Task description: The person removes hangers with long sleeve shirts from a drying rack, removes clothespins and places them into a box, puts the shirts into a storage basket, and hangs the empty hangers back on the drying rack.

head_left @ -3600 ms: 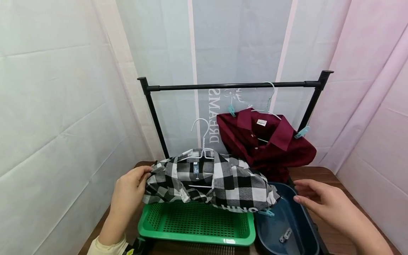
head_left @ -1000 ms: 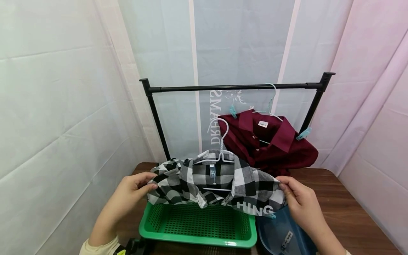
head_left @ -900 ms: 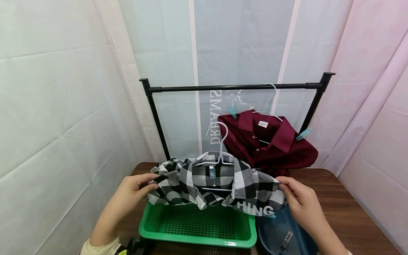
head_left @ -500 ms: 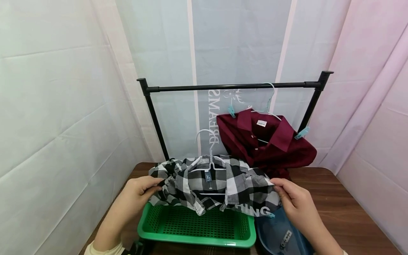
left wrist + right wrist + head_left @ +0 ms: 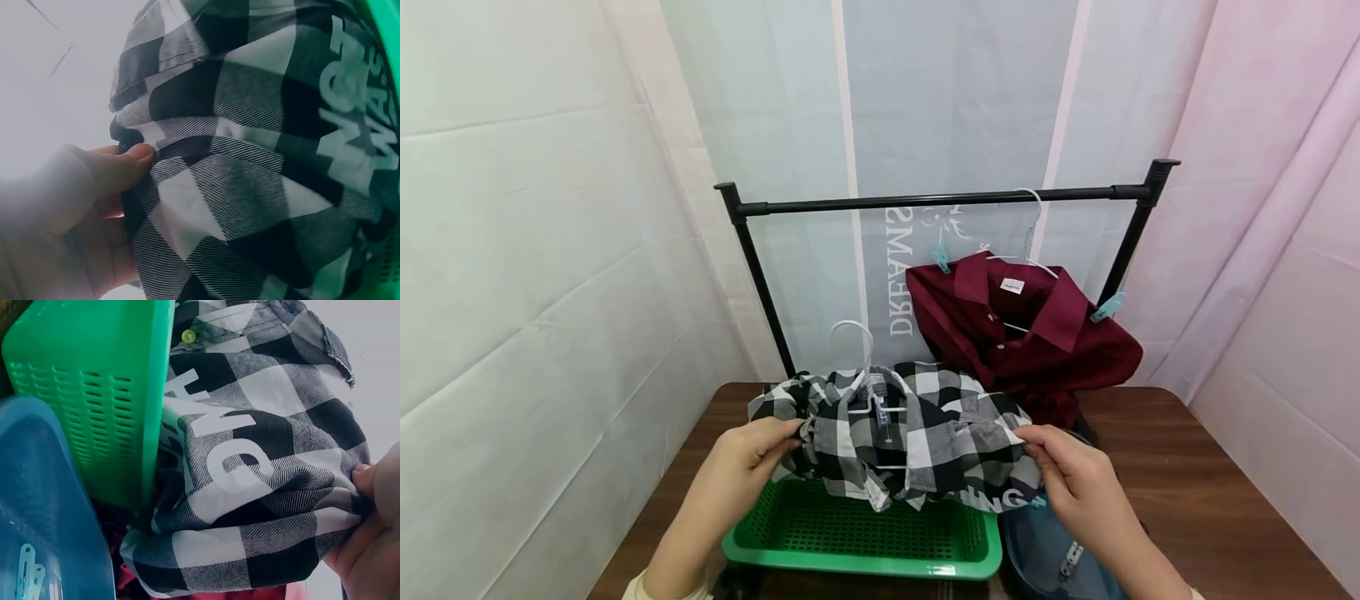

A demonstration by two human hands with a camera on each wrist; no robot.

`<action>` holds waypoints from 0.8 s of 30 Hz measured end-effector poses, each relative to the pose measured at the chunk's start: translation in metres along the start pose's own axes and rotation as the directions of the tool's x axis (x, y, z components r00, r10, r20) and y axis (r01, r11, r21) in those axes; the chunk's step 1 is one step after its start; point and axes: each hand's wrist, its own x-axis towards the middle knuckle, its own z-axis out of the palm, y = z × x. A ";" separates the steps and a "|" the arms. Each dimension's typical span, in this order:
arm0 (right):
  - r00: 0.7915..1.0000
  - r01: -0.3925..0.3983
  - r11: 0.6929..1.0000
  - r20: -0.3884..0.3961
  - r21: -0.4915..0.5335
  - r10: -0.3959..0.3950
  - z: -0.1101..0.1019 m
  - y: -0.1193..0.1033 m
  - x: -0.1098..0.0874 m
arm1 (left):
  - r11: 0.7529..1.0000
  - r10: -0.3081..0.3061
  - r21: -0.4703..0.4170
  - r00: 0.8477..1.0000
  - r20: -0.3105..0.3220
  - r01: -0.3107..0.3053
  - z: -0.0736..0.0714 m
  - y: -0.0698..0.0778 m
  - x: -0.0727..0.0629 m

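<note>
One checked shirt (image 5: 940, 442), black, white and grey, stretches between a person's left hand (image 5: 747, 462) and right hand (image 5: 1078, 477). The left hand pinches its left end, thumb pressed on top of the cloth and fingers behind; the right hand likewise pinches its right end between thumb and fingers. A white hanger (image 5: 870, 342) sits inside the collar, its hook rising above the cloth at the near side of a black rack (image 5: 880, 202). Pale printed letters run across the shirt's front, and the right wrist view shows a small yellowish button (image 5: 189, 336).

The shirt lies over the far part of a green basket (image 5: 865, 562), its right end reaching above a blue tub (image 5: 1037, 542); whether it rests on their rims, I cannot tell. The tub is just to the right of the basket, with pale clothespins (image 5: 28, 575) inside. Both containers are on a brown wooden tabletop (image 5: 1195, 475).

Far and to the right, a burgundy shirt (image 5: 1018, 333) hangs from the rack on its own hanger, a light-blue clip (image 5: 1108, 307) at its right shoulder and another toward its left. Pale curtains (image 5: 790, 100) stand behind.
</note>
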 end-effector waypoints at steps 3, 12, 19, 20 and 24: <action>0.999 0.017 1.000 0.029 -0.014 -0.016 0.003 -0.004 0.001 | 1.000 -0.002 -0.020 1.000 -0.003 0.002 0.007 0.005 0.000; 0.996 0.036 0.999 0.080 -0.012 -0.035 0.005 -0.013 0.001 | 0.995 0.091 -0.031 0.988 -0.125 -0.096 0.025 0.015 -0.001; 0.985 0.025 0.998 0.172 -0.063 -0.013 -0.002 -0.020 0.003 | 0.997 0.035 -0.067 0.986 -0.162 -0.046 0.027 0.015 -0.002; 0.982 0.021 0.997 0.189 -0.076 -0.006 -0.004 -0.020 0.003 | 0.997 0.032 -0.065 0.986 -0.165 -0.043 0.028 0.014 -0.001; 0.978 0.017 0.986 0.206 -0.164 0.018 -0.008 -0.022 0.005 | 0.998 0.027 -0.057 0.983 -0.181 -0.038 0.030 0.012 0.003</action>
